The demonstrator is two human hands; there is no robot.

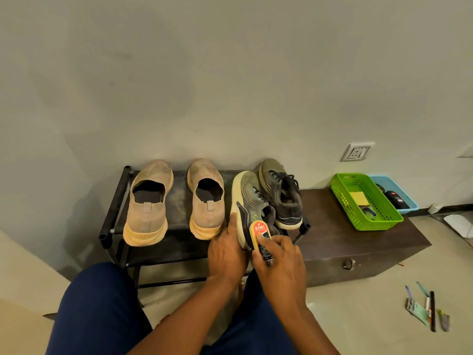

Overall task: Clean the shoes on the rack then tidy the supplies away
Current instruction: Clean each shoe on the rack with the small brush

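Left hand (226, 252) fingers clamped on tilted grey sneaker (249, 206) on rack (115, 208); right hand (279, 265) fingers clamped on polish sponge (261, 233), pressed against sneaker side.

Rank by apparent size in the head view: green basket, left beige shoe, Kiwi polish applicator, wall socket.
1. Left beige shoe and green basket: look alike, not ranked
2. Wall socket
3. Kiwi polish applicator, partly hidden by the right hand

The rack (179, 198) top is filled by four shoes, with one narrow gap left between the beige pair (176, 201). Open space is found on the brown chest (332, 226), bounded at the right by a green basket (366, 201).
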